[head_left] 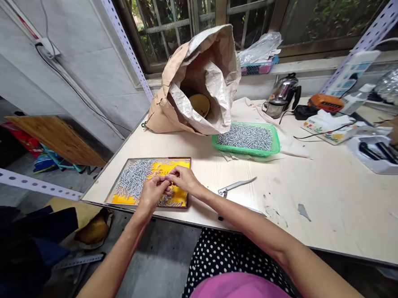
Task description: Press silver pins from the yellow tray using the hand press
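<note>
My left hand (153, 191) and my right hand (183, 178) meet above a shallow tray (189, 184) with a yellow bottom. The fingers of both are pinched together at one spot, and whatever lies between them is too small to make out. Many small silvery metal pieces, like screws or pins, form a heap (133, 178) in the tray's left part. A few more lie loose near its front right, below my hands. Right of the tray, a pair of spring-handled pliers or snips (237, 186) rests on the table, partly hidden by my right forearm.
A green plastic basket (276, 147) full of similar metal pieces stands behind the tray. Beside it a large open paper sack (168, 106) leans near the window. Farther right are a metal pot (285, 89), an orange tool battery or case (326, 103), a tissue pack (328, 125) and a white bin (370, 159).
</note>
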A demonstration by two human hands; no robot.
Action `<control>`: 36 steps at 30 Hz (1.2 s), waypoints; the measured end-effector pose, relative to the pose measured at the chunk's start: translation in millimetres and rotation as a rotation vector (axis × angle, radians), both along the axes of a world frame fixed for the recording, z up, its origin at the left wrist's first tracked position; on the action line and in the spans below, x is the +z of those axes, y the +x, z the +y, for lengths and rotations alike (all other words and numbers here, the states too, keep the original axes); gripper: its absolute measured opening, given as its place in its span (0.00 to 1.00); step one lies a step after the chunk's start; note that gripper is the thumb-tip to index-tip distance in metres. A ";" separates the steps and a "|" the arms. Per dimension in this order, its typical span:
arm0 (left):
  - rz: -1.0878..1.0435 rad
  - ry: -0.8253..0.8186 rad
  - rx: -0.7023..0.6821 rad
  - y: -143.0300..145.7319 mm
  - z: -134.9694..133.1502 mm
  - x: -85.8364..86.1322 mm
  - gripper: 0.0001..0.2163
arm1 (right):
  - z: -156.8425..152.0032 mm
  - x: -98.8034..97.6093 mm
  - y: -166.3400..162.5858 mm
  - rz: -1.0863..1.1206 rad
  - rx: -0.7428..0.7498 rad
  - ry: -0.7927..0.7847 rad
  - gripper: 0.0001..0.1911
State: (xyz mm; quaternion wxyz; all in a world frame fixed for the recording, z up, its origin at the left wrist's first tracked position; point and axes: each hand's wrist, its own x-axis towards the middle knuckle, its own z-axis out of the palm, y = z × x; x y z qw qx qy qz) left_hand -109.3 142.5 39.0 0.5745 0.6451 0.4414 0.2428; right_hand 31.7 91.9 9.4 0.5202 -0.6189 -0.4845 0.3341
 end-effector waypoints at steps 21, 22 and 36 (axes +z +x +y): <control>0.119 -0.100 -0.221 21.4 -63.0 7.4 0.23 | -139.5 31.8 70.4 -0.729 -0.010 -0.158 0.12; 0.150 -0.127 -0.278 29.8 -71.6 2.3 0.22 | -164.1 28.4 76.4 -0.757 -0.004 -0.235 0.11; 0.549 -0.147 -0.640 89.6 -101.3 -39.0 0.19 | -249.8 -26.1 86.3 -0.960 -0.102 -0.448 0.11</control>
